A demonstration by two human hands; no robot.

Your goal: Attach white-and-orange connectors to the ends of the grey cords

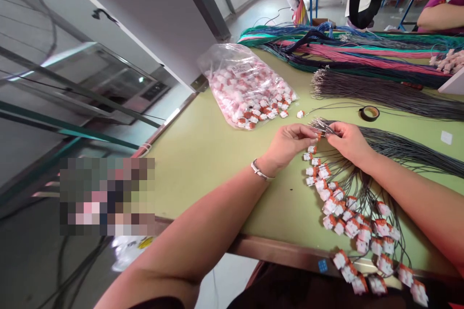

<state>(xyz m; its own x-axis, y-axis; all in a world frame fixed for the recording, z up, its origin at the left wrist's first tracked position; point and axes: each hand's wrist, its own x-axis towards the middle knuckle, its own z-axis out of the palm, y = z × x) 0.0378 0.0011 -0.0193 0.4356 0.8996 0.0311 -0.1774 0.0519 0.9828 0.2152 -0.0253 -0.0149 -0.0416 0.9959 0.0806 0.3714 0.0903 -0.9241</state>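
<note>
My left hand point(290, 142), with a white band at its wrist, pinches a small orange and white connector point(318, 137) between thumb and fingertips. Close beside it, my right hand point(346, 142) is closed on dark wires near their metal-tipped ends point(321, 124). Whether a wire sits inside the connector is hidden by my fingers. The rest of the grey wire bundle point(406, 147) runs off to the right beneath my right hand. Below my hands lie several white and orange connectors point(339, 207) on wires, some hanging at the table's front edge.
A clear plastic bag point(250, 87) of connectors lies open at the back left, one loose connector point(300, 114) near it. Black tape point(369, 113) rests behind my right hand. More wire bundles point(384, 94) cover the table's far side. Another person's arm point(445, 13) shows at top right.
</note>
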